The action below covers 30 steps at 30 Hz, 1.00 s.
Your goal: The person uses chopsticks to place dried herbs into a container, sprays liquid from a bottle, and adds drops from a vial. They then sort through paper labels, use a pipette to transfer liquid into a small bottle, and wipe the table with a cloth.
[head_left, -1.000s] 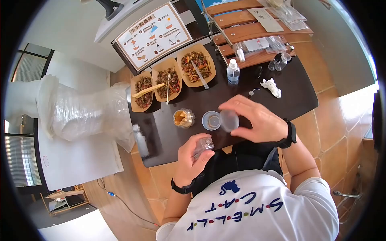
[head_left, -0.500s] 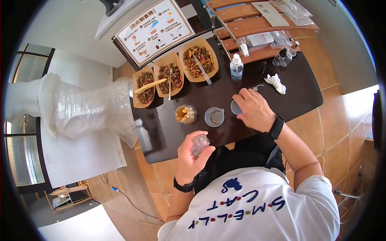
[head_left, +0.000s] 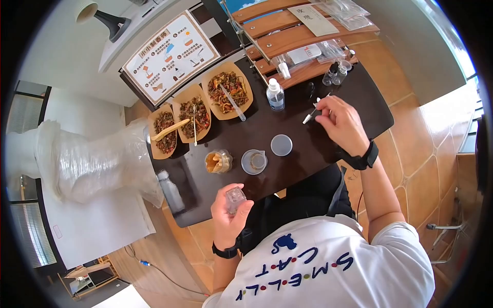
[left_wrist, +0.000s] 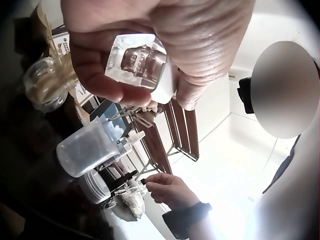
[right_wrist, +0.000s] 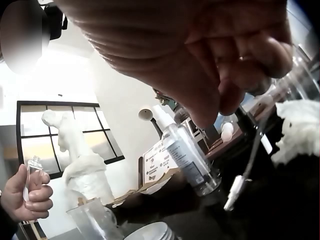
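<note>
My left hand (head_left: 228,218) grips a small square clear glass bottle (head_left: 235,199), its base facing the camera in the left wrist view. Over the table's right part, my right hand (head_left: 343,126) has its thumb and fingertips drawn together at a small spray nozzle (head_left: 307,119). A thin clear tube runs up from the nozzle (right_wrist: 236,191) in the right wrist view, beside crumpled white tissue (right_wrist: 299,130). The fingers partly hide this spot in the head view. Between the hands stand a clear measuring cup (head_left: 246,163) with some residue and a round translucent cup (head_left: 281,145).
A jar of folded brown pieces (head_left: 218,161) is left of the cups. Paper trays (head_left: 206,84) of dried plant bits line the back, near a spray bottle (head_left: 276,97) and a printed sign (head_left: 164,56). Small dropper bottles (head_left: 334,77) stand by a wooden rack (head_left: 287,46).
My right hand has set the translucent cup down right of the measuring cup, let go, and moved right to the nozzle. The left hand still holds the glass bottle.
</note>
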Each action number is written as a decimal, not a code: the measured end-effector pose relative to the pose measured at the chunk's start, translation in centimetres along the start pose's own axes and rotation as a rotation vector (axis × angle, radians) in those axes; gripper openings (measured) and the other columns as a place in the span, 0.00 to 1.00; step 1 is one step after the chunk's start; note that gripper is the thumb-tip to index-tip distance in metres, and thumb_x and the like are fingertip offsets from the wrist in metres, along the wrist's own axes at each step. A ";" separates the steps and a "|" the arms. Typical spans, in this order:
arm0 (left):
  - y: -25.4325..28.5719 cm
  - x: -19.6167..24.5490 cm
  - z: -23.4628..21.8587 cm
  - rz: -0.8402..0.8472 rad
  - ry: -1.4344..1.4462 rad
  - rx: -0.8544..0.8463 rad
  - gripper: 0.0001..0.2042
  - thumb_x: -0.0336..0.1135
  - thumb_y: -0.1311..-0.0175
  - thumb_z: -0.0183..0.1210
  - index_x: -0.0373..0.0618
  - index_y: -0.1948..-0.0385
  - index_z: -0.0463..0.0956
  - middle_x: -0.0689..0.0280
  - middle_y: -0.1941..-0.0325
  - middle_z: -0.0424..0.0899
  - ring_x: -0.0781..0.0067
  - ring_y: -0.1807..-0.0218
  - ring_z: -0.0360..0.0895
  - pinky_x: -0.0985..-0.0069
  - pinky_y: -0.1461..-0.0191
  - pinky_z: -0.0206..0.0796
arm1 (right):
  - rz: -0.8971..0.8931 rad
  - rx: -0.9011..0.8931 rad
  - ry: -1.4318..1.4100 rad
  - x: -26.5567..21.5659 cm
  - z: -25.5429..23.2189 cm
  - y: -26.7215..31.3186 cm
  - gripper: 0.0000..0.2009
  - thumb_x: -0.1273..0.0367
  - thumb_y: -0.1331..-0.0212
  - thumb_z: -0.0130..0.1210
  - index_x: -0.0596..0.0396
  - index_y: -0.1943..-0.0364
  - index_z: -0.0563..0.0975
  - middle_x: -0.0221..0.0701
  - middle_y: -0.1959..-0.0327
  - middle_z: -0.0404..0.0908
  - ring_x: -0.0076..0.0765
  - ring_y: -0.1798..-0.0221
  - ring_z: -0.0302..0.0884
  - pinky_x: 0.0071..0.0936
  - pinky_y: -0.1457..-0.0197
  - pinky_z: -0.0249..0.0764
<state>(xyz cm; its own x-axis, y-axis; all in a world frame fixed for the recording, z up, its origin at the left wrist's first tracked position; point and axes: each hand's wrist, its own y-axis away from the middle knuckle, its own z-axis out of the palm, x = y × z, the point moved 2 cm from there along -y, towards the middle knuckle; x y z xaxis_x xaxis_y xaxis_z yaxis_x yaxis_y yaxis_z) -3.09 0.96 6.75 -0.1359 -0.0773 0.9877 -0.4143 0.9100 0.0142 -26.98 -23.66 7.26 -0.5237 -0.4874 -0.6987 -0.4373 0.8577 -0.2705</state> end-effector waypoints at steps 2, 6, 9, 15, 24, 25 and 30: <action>-0.1 0.2 0.2 0.053 -0.055 -0.053 0.20 0.36 0.34 0.69 0.38 0.47 0.73 0.72 0.68 0.77 0.86 0.70 0.69 0.86 0.65 0.61 | 0.064 -0.117 -0.036 -0.2 0.7 0.4 0.12 0.74 0.47 0.64 0.55 0.58 0.78 0.36 0.69 0.78 0.45 0.67 0.79 0.38 0.61 0.75; -0.1 0.4 0.1 0.054 -0.045 -0.041 0.20 0.36 0.35 0.69 0.38 0.47 0.73 0.72 0.68 0.77 0.86 0.70 0.69 0.86 0.65 0.61 | -0.124 -0.063 0.162 1.5 2.9 0.8 0.14 0.77 0.46 0.62 0.54 0.54 0.80 0.37 0.67 0.79 0.45 0.65 0.80 0.37 0.59 0.75; 0.1 0.4 0.0 0.045 -0.058 -0.040 0.19 0.36 0.35 0.69 0.38 0.47 0.74 0.72 0.68 0.77 0.87 0.70 0.69 0.86 0.65 0.61 | -0.115 -0.159 0.284 2.9 3.5 1.0 0.15 0.77 0.46 0.59 0.52 0.53 0.80 0.40 0.65 0.81 0.49 0.60 0.83 0.43 0.59 0.77; 0.1 0.5 0.1 0.030 -0.073 -0.017 0.19 0.35 0.35 0.69 0.39 0.47 0.74 0.72 0.67 0.77 0.86 0.69 0.69 0.85 0.64 0.61 | -0.145 -0.235 0.411 3.7 3.9 0.6 0.08 0.74 0.44 0.59 0.54 0.60 0.78 0.38 0.67 0.82 0.50 0.63 0.82 0.44 0.62 0.77; -1.1 1.3 1.6 0.028 -0.149 -0.100 0.18 0.30 0.39 0.69 0.41 0.49 0.77 0.71 0.65 0.80 0.83 0.65 0.74 0.83 0.59 0.66 | 0.035 -0.103 -0.800 -6.8 -1.0 0.9 0.08 0.80 0.35 0.55 0.58 0.55 0.73 0.23 0.72 0.75 0.12 0.69 0.72 0.12 0.65 0.66; -1.3 1.2 1.8 0.029 -0.143 -0.106 0.18 0.30 0.40 0.70 0.42 0.49 0.77 0.71 0.65 0.80 0.83 0.64 0.74 0.82 0.59 0.67 | 0.008 -0.162 -0.948 -7.3 -1.3 0.9 0.08 0.78 0.33 0.54 0.60 0.53 0.71 0.26 0.69 0.78 0.15 0.68 0.76 0.14 0.64 0.69; -1.9 0.9 2.1 0.056 -0.160 -0.101 0.19 0.33 0.40 0.71 0.42 0.48 0.77 0.71 0.65 0.81 0.83 0.64 0.74 0.82 0.59 0.67 | -0.011 -0.375 -1.140 -8.3 0.3 1.6 0.09 0.74 0.29 0.53 0.59 0.50 0.69 0.28 0.66 0.79 0.17 0.65 0.78 0.16 0.63 0.72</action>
<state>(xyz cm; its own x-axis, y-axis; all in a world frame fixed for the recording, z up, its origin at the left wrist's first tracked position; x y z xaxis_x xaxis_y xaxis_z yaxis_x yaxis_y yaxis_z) -4.30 -1.64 7.25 -0.3014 -0.0817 0.9500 -0.3104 0.9504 -0.0168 -23.08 -18.22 12.46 0.3473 0.0934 -0.9331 -0.7225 0.6609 -0.2028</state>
